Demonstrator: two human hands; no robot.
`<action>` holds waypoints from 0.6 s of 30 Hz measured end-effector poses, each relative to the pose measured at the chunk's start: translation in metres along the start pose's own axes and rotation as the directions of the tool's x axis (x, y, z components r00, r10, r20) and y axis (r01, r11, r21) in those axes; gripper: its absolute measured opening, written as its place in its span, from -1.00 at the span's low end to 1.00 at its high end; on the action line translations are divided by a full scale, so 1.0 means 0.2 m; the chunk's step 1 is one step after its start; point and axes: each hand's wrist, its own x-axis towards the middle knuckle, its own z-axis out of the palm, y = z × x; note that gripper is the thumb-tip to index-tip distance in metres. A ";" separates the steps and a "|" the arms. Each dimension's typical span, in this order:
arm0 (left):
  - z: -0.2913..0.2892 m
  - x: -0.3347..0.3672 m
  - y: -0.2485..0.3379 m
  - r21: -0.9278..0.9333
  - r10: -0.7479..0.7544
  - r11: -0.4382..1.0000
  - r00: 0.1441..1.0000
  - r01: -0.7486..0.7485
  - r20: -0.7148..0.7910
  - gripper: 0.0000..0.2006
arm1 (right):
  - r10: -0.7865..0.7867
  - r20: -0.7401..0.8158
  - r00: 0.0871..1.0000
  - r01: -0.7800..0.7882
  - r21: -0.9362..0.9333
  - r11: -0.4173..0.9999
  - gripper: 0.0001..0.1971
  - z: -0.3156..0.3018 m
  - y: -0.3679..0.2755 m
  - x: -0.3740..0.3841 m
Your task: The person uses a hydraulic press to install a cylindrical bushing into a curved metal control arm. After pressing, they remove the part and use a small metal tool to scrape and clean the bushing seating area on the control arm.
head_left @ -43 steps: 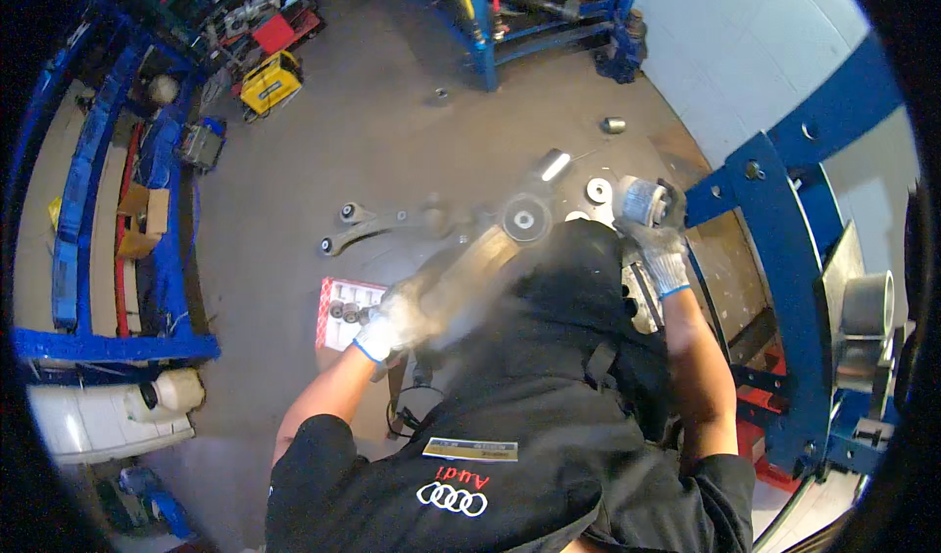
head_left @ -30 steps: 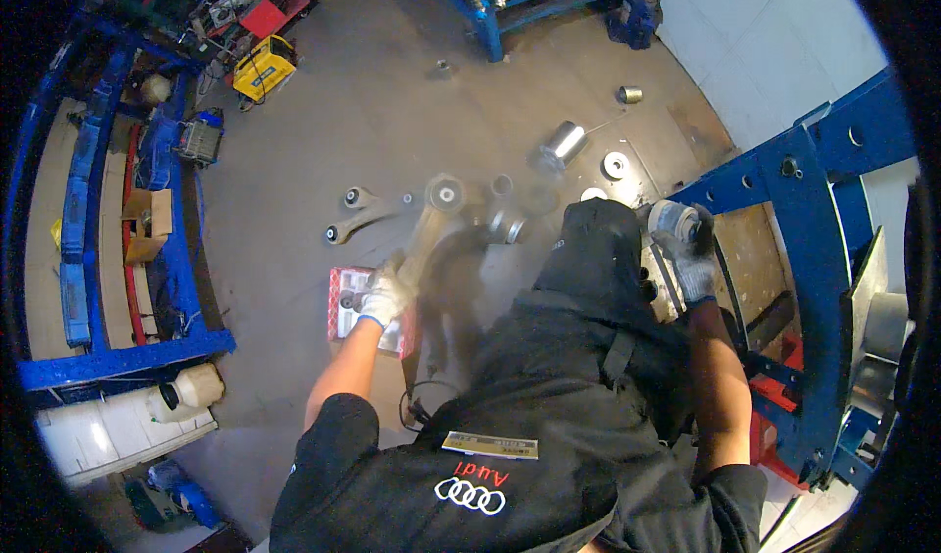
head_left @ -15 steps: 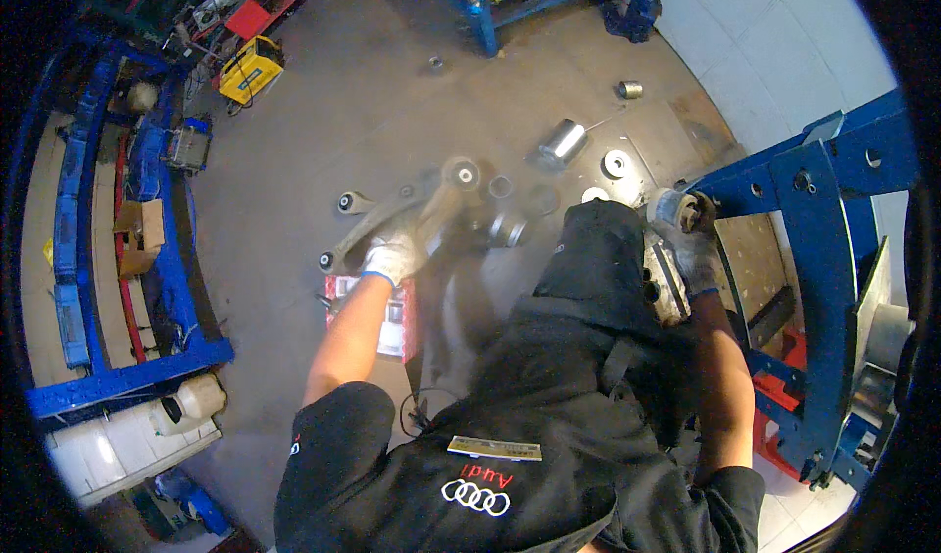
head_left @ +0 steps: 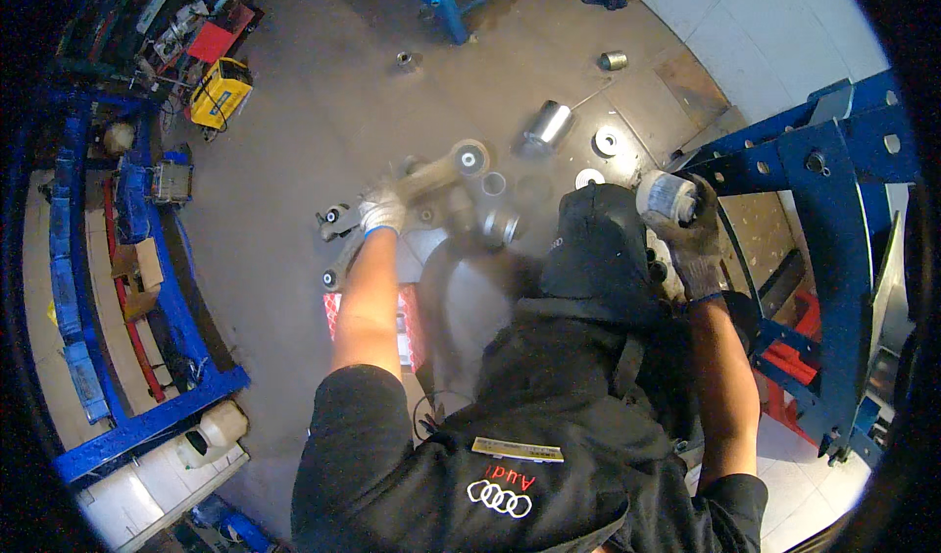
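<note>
My left hand (head_left: pixel 382 210), in a pale work glove, closes around a forked metal suspension control arm (head_left: pixel 431 174) just above the floor. A large round bushing (head_left: pixel 470 159) sits in the arm's far right end, and smaller bushed ends point left. My right hand (head_left: pixel 694 234), in a dirty grey glove, grips a thick round bushing (head_left: pixel 667 197) near the blue stand. Beside the control arm lie a ring (head_left: pixel 493 184) and a short metal sleeve (head_left: pixel 502 226). Under my left forearm is a red and white box (head_left: pixel 407 327), partly hidden.
A shiny metal cylinder (head_left: pixel 549 125), a washer (head_left: pixel 608 141) and a smaller sleeve (head_left: pixel 614 60) are on the floor ahead. A blue perforated steel frame (head_left: pixel 833 200) rises at right. Blue racking (head_left: pixel 167 406) and a yellow case (head_left: pixel 221 94) stand at left.
My left hand has shifted forward on the control arm, which has turned slightly. The bushing in my right hand is now tilted and shows more of its side. The head view has moved a little.
</note>
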 end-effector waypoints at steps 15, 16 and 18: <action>0.53 -0.74 0.35 -0.145 0.142 0.974 0.967 -0.175 -0.214 -0.32 | 0.387 0.065 0.920 -0.288 -0.558 0.778 -0.45 -0.36 0.78 -0.23; 0.53 -0.75 0.35 -0.154 0.153 0.968 0.952 -0.199 -0.266 -0.23 | 0.419 0.035 0.907 -0.356 -0.465 0.811 -0.45 -0.36 0.80 -0.26; 0.46 -0.75 0.34 -0.211 0.158 0.959 0.976 -0.188 -0.149 -0.14 | 0.383 0.017 0.924 -0.292 -0.617 0.731 -0.47 -0.34 0.82 -0.31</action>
